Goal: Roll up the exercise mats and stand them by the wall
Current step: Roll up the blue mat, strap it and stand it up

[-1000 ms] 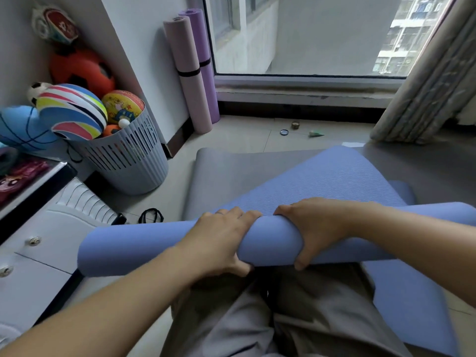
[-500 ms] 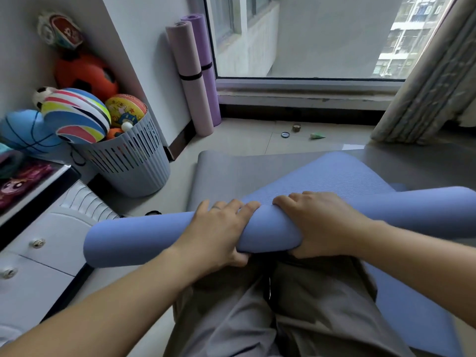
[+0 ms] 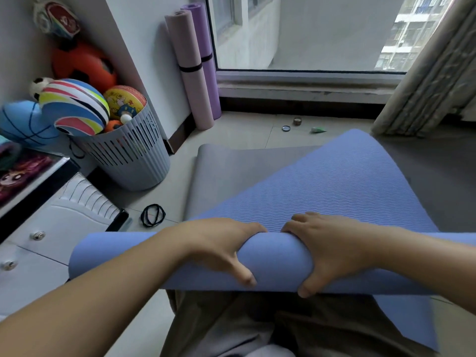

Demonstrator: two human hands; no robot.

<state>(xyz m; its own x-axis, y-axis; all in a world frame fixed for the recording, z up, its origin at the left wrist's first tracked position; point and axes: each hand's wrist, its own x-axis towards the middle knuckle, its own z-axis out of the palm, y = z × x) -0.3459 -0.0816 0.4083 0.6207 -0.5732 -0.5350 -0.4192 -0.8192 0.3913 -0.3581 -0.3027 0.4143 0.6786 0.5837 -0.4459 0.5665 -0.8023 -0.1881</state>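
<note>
The left hand (image 3: 219,248) and the right hand (image 3: 332,251) each curl their fingers tight round one half-rolled blue mat (image 3: 278,264), which lies on one grey mat (image 3: 231,171) in front of the window (image 3: 309,34), and two rolled purple mats (image 3: 190,73) stand just left of the window.

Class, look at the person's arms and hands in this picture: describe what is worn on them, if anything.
Both forearms are bare as far as the frame shows: no sleeves in view. The left hand and right hand wear no gloves, and no ring, watch or bracelet is visible.
</note>
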